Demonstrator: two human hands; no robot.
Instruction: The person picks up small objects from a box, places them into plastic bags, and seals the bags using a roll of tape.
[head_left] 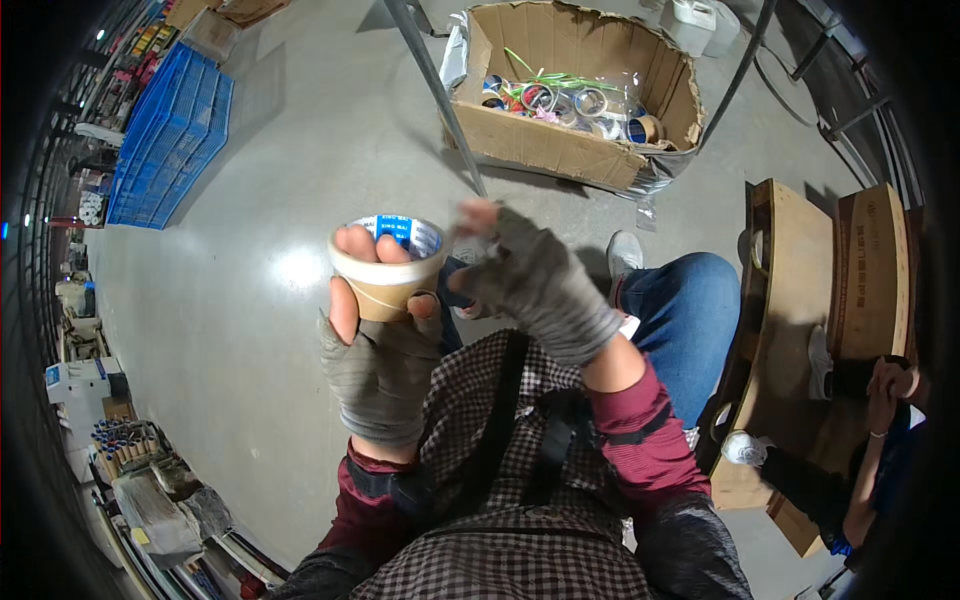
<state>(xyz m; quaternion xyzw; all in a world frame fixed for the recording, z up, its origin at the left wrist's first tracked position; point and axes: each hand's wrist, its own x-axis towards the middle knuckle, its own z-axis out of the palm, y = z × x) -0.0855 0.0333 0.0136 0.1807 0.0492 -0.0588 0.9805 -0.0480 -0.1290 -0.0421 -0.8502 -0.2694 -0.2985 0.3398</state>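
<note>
Tape roll: one, tan outer wall, white upper rim, blue-and-white printed lining [372, 297]; held up in front of the body, above the floor, opening upward
Left hand: grey fingerless glove [385, 375]; grasping the tape roll from below, fingertips hooked inside the ring, other digits pressed to its outer wall
Right hand: grey fingerless glove [540, 280]; raised just beside the roll's right side; fingers blurred, so whether they hold anything cannot be told
Clothing: checked apron [515, 560]; maroon sleeves [650, 435] with dark bands; blue jeans [695, 320]
Carton: open brown cardboard box, ragged rim [545, 145]; on the floor beyond the hands; contains assorted loose rolls [577, 104] and green strips [560, 80]
Crates: blue, mesh-sided [165, 150]; at upper left, well apart from the hands
Containers: white jug [688, 25]; behind the carton
Right side: wooden panel [795, 260], with a brown printed box [868, 260] beside it
Co-worker: partly visible at the right edge; hands together [888, 385]
Floor: smooth grey [240, 330]; bright reflection left of the roll
</note>
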